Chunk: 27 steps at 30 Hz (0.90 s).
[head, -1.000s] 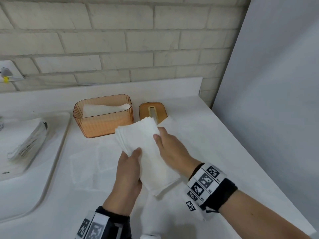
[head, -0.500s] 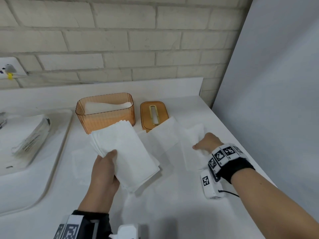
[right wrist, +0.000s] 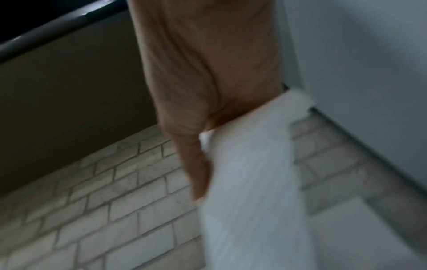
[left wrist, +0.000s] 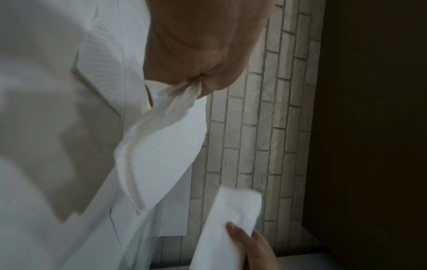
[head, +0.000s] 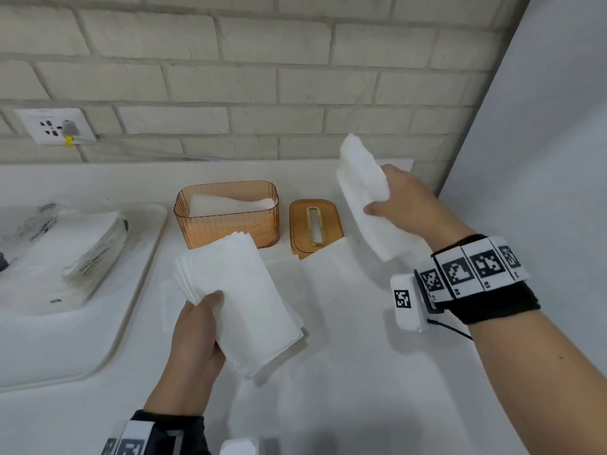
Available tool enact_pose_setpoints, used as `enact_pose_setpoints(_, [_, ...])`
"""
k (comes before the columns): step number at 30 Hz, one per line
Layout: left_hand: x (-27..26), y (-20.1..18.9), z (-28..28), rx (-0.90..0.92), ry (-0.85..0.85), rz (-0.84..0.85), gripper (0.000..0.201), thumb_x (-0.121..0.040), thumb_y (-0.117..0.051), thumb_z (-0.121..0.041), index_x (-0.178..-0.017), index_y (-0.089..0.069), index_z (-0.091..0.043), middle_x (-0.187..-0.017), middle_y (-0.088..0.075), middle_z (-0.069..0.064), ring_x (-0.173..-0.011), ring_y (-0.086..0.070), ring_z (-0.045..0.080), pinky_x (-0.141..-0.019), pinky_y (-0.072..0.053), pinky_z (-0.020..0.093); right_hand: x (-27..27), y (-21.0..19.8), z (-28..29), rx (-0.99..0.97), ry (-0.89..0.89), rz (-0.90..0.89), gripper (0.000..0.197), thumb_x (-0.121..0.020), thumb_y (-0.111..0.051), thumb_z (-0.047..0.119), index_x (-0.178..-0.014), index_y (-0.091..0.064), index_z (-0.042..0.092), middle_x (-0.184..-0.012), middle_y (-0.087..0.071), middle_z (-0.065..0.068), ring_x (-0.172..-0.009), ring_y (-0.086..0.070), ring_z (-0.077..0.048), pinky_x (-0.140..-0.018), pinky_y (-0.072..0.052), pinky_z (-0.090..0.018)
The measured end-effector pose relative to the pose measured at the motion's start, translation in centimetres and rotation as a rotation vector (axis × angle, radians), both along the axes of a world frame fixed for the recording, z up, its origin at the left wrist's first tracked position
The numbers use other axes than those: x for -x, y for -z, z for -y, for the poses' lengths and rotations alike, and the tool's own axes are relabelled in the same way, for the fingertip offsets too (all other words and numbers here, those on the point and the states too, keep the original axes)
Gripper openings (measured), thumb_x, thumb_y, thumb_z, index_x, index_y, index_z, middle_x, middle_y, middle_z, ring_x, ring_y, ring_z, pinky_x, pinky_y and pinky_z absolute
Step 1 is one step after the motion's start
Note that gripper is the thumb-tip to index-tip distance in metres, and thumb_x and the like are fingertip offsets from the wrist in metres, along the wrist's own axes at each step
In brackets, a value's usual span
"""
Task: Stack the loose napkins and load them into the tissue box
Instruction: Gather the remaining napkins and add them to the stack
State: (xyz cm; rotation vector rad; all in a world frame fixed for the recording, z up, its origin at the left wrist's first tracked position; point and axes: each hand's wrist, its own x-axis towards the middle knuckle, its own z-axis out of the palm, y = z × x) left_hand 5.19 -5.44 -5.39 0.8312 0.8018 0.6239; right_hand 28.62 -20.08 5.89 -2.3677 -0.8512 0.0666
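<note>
My left hand [head: 200,326] grips a stack of white napkins [head: 239,300] by its near left edge, low over the white counter; the left wrist view shows the stack [left wrist: 148,149] pinched under my thumb. My right hand [head: 400,205] holds a single white napkin [head: 364,192] lifted above the counter at the right, thumb on its near face; that napkin [right wrist: 251,191] is blurred in the right wrist view. The orange ribbed tissue box [head: 230,221] stands open at the back with white napkins inside. Its orange slotted lid [head: 315,224] lies flat beside it.
More loose napkins [head: 335,270] lie flat on the counter, one overlapping the lid's front edge. A white tray [head: 98,323] at the left carries a wrapped napkin pack [head: 75,254]. A brick wall with a socket [head: 52,126] runs behind; a grey panel [head: 542,159] closes the right side.
My right hand left the stack, reached right to a loose napkin on the counter and lifted it up. My left hand has kept hold of the stack, shifted slightly left.
</note>
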Motion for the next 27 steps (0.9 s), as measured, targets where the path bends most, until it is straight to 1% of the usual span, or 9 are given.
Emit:
enact_pose_setpoints(3, [0.5,-0.2,-0.1,-0.019,-0.027,0.003,0.034,-0.095,-0.043,-0.005,-0.126,-0.052,-0.016,-0.109,-0.066,0.004,-0.095,-0.062,0.023,-0.071,-0.049,0.036,0.0,1.1,-2.7,0.400,-0.427,-0.335,0.040,-0.076,-0.075,0.017,-0.112,-0.058,0.017,-0.102,-0.068,0.004,-0.090,-0.065,-0.019,-0.076,-0.053,-0.031])
enact_pose_setpoints(5, [0.7,-0.3,0.0,-0.026,-0.040,-0.001,0.034,-0.095,-0.043,-0.005,-0.126,-0.052,-0.016,-0.110,-0.066,0.005,-0.095,-0.062,0.024,-0.071,-0.049,0.037,-0.5,3.3,-4.6,0.816,-0.528,-0.275,0.045,-0.076,-0.075,0.022,-0.117,-0.057,0.020,-0.113,-0.066,0.003,-0.101,-0.064,-0.022,-0.091,-0.051,-0.040])
enact_pose_setpoints(8, [1.0,-0.6,0.1,-0.035,-0.060,-0.013,0.031,-0.095,-0.044,-0.006,-0.122,-0.054,-0.017,-0.108,-0.066,0.006,-0.093,-0.063,0.025,-0.069,-0.049,0.036,-1.6,6.2,-6.8,1.088,-0.510,-0.032,0.076,-0.076,-0.075,0.025,-0.141,-0.037,0.022,-0.141,-0.046,0.002,-0.125,-0.048,-0.025,-0.103,-0.043,-0.043])
enact_pose_setpoints(10, [1.2,-0.7,0.1,-0.040,-0.090,-0.018,0.031,-0.095,-0.044,-0.006,-0.121,-0.054,-0.017,-0.106,-0.066,0.005,-0.092,-0.063,0.024,-0.068,-0.049,0.035,-2.3,7.2,-7.8,1.086,-0.523,0.060,0.078,-0.077,-0.074,0.024,-0.144,-0.033,0.017,-0.139,-0.046,0.000,-0.124,-0.048,-0.024,-0.100,-0.043,-0.038])
enact_pose_setpoints(14, [1.6,-0.4,0.3,-0.033,-0.144,-0.039,0.032,-0.094,-0.045,-0.007,-0.125,-0.054,-0.015,-0.112,-0.066,0.008,-0.094,-0.063,0.025,-0.069,-0.049,0.036,-3.2,8.2,-8.3,0.913,-0.510,0.139,0.054,-0.078,-0.073,0.021,-0.123,-0.043,0.015,-0.093,-0.047,0.005,-0.087,-0.046,-0.019,-0.066,-0.042,-0.027])
enact_pose_setpoints(18, [1.3,-0.4,1.1,-0.028,-0.162,-0.049,0.029,-0.095,-0.045,-0.007,-0.122,-0.054,-0.013,-0.104,-0.066,0.005,-0.089,-0.062,0.023,-0.065,-0.047,0.034,-3.6,9.7,-7.7,0.847,-0.482,0.186,0.056,-0.081,-0.070,0.026,-0.125,-0.037,0.014,-0.104,-0.047,0.007,-0.089,-0.047,-0.019,-0.090,-0.042,-0.036])
enact_pose_setpoints(22, [1.2,-0.2,1.6,-0.040,-0.174,-0.067,0.029,-0.095,-0.045,-0.007,-0.122,-0.054,-0.014,-0.106,-0.066,0.006,-0.091,-0.062,0.024,-0.067,-0.048,0.034,-4.1,10.4,-7.5,0.861,-0.527,0.289,0.045,-0.084,-0.065,0.024,-0.125,-0.048,0.015,-0.126,-0.043,-0.003,-0.120,-0.038,-0.024,-0.094,-0.035,-0.039])
enact_pose_setpoints(25, [1.5,-0.1,1.9,-0.043,-0.183,-0.069,0.030,-0.095,-0.045,-0.007,-0.123,-0.054,-0.013,-0.108,-0.066,0.007,-0.092,-0.063,0.025,-0.067,-0.048,0.035,-4.2,10.1,-7.3,0.880,-0.547,0.313,0.016,-0.084,-0.063,0.020,-0.099,-0.055,0.017,-0.112,-0.043,-0.002,-0.113,-0.035,-0.022,-0.091,-0.033,-0.039])
enact_pose_setpoints(27, [2.1,0.0,1.8,-0.050,-0.206,-0.073,0.031,-0.095,-0.045,-0.007,-0.124,-0.054,-0.012,-0.106,-0.066,0.007,-0.091,-0.063,0.024,-0.066,-0.048,0.034,-4.4,8.8,-7.1,0.849,-0.552,0.245,0.022,-0.085,-0.063,0.015,-0.074,-0.045,0.023,-0.091,-0.044,0.003,-0.096,-0.042,-0.018,-0.083,-0.035,-0.036])
